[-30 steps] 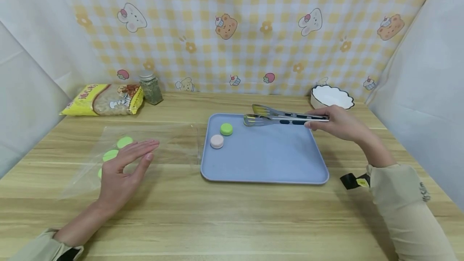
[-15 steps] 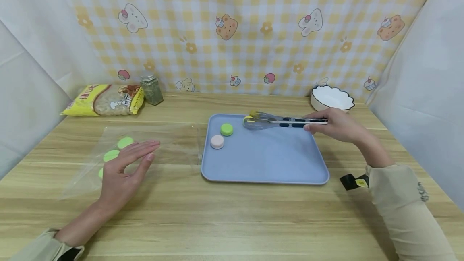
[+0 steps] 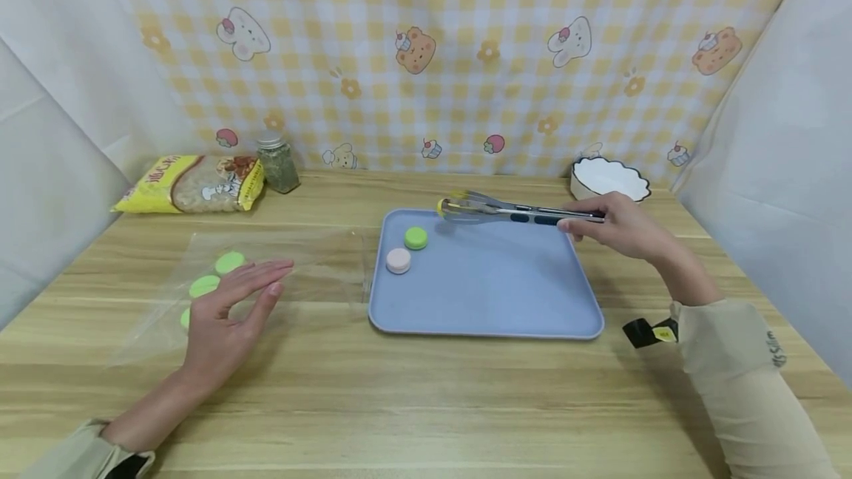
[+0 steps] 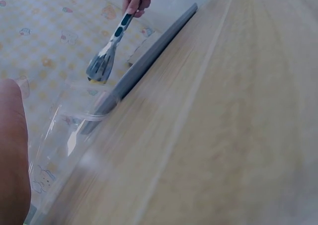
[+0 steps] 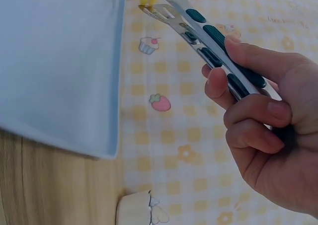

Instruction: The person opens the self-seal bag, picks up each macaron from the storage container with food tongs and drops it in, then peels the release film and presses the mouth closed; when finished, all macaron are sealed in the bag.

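My right hand (image 3: 622, 226) grips metal tongs with dark grip pads (image 5: 213, 35) by their handles. Their slotted heads (image 4: 102, 61) close around a yellow macaron (image 3: 442, 208), partly hidden by the metal, over the back edge of the blue tray (image 3: 492, 279). Near that tray's left side sit a green macaron (image 3: 416, 237) and a pale pink macaron (image 3: 398, 261). My left hand (image 3: 229, 316) lies over a clear plastic bag (image 3: 313, 272), fingers extended and thumb apart. Green round shapes (image 3: 230, 262) show at the bag's left part, one partly behind the hand.
At the back left lie a yellow food packet (image 3: 193, 185) and a glass jar of dried herbs (image 3: 277, 162). A white scalloped bowl (image 3: 609, 177) stands at the back right, behind my right hand. Patterned cloth (image 3: 459, 94) hangs behind the wooden table (image 3: 426, 405).
The tongs dipped to the tray's back left, closed on the yellow macaron and rose slightly leftward with it. My left hand and the bag have stayed in place.
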{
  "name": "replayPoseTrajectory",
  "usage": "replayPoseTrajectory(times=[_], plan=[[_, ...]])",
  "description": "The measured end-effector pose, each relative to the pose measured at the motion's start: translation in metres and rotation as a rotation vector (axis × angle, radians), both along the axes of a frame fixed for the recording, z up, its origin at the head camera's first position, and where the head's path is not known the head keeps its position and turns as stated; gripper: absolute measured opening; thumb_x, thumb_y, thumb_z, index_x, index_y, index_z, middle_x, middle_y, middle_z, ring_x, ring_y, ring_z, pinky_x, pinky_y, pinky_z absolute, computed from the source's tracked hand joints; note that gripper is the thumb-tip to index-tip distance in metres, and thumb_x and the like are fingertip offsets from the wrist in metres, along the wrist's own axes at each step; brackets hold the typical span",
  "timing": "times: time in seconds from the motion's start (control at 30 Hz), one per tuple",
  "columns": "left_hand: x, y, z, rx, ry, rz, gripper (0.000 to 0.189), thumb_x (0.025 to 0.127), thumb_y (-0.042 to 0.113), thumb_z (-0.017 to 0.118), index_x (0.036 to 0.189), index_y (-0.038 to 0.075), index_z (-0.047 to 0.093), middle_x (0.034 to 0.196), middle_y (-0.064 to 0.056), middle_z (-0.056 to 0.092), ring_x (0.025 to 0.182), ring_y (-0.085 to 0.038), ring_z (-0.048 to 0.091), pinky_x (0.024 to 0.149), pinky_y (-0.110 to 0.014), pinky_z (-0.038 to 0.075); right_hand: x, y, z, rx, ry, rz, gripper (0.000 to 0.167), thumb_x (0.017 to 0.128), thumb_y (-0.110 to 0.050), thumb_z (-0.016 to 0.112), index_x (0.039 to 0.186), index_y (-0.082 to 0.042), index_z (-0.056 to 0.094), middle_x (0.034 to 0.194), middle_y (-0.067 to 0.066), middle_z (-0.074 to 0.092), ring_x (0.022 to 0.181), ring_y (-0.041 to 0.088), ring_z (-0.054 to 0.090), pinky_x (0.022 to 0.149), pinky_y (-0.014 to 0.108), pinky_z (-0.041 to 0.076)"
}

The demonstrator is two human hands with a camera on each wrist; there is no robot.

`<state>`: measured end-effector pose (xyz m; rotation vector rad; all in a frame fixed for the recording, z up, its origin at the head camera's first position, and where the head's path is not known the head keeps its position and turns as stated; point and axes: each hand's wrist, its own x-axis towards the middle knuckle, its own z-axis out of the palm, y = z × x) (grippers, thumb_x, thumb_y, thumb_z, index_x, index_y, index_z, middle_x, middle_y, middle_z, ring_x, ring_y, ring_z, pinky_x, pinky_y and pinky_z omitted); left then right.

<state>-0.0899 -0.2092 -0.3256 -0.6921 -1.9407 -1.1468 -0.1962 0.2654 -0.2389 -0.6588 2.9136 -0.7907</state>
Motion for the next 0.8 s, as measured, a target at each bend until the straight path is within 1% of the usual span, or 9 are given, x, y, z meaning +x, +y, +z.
replayPoseTrajectory(times=[0.1,0.17,0.27,0.33,0.43,0.5,0.6,0.73,0.8], plan=[[0.0,0.0,-0.001,0.003,0.002,0.001,0.018,0.084,-0.002,0.065,0.1,-0.007,0.069,0.1,-0.022,0.066,0.103,-0.019,0.061,0.099,-0.031,0.038,0.006,-0.008,0.004,-0.01,-0.014,0.0,0.049,0.089,-0.035,0.062,0.122,0.001,0.059,0.078,0.007,0.067,0.043,0.009,0.025,0.042,0.028,0.029],[0.0,0.0,-0.001,0.009,0.013,0.001,0.017,0.084,-0.001,0.065,0.1,-0.007,0.069,0.1,-0.022,0.066,0.102,-0.019,0.061,0.099,-0.031,0.038,0.01,-0.016,0.007,-0.015,0.0,0.028,0.046,0.089,-0.034,0.063,0.121,-0.002,0.061,0.077,0.003,0.067,0.042,0.009,0.026,0.042,0.028,0.03],[0.001,0.001,0.001,0.018,0.029,-0.002,0.017,0.084,-0.001,0.066,0.099,-0.008,0.069,0.099,-0.021,0.067,0.102,-0.019,0.062,0.099,-0.031,0.038,0.017,-0.03,0.009,-0.039,0.053,0.131,0.039,0.088,-0.028,0.065,0.118,-0.003,0.064,0.073,-0.003,0.066,0.043,0.008,0.035,0.042,0.027,0.032],[0.001,0.002,0.001,0.026,0.037,-0.008,0.017,0.084,-0.001,0.065,0.099,-0.008,0.069,0.099,-0.021,0.067,0.101,-0.02,0.062,0.099,-0.031,0.038,0.021,-0.041,0.01,-0.062,0.067,0.21,0.035,0.088,-0.024,0.066,0.117,-0.004,0.065,0.074,-0.005,0.067,0.047,0.007,0.046,0.043,0.026,0.036],[0.0,0.003,0.001,0.033,0.045,-0.013,0.017,0.085,0.0,0.065,0.099,-0.008,0.069,0.099,-0.021,0.067,0.101,-0.019,0.062,0.099,-0.032,0.038,0.029,-0.06,0.011,-0.09,0.033,0.297,0.034,0.088,-0.022,0.066,0.118,-0.006,0.065,0.078,-0.006,0.069,0.054,0.007,0.056,0.042,0.026,0.037],[-0.001,0.002,0.0,0.035,0.048,-0.011,0.017,0.085,0.002,0.065,0.099,-0.008,0.069,0.098,-0.021,0.067,0.101,-0.019,0.062,0.099,-0.032,0.039,0.034,-0.073,0.01,-0.096,0.009,0.334,0.034,0.089,-0.024,0.065,0.119,-0.008,0.064,0.082,-0.005,0.07,0.058,0.006,0.059,0.044,0.026,0.04],[-0.002,0.001,-0.002,0.031,0.05,-0.005,0.017,0.086,0.003,0.065,0.099,-0.008,0.069,0.098,-0.02,0.067,0.1,-0.016,0.062,0.098,-0.031,0.039,0.038,-0.092,0.004,-0.079,0.068,0.402,0.034,0.089,-0.026,0.065,0.117,-0.007,0.065,0.084,-0.005,0.069,0.054,0.003,0.054,0.049,0.025,0.042],[-0.003,0.0,-0.002,0.03,0.054,0.0,0.017,0.086,0.003,0.065,0.098,-0.008,0.069,0.097,-0.021,0.067,0.1,-0.015,0.062,0.098,-0.031,0.039,0.038,-0.114,-0.006,-0.046,0.183,0.464,0.031,0.088,-0.026,0.065,0.113,-0.008,0.068,0.073,-0.007,0.065,0.046,0.001,0.039,0.05,0.023,0.04],[-0.002,0.0,-0.001,0.034,0.057,-0.003,0.017,0.086,0.002,0.065,0.098,-0.008,0.069,0.097,-0.021,0.067,0.099,-0.015,0.062,0.097,-0.031,0.039,0.036,-0.123,-0.011,-0.038,0.198,0.477,0.03,0.089,-0.027,0.065,0.112,-0.009,0.068,0.068,-0.009,0.062,0.046,0.001,0.038,0.048,0.023,0.037]])
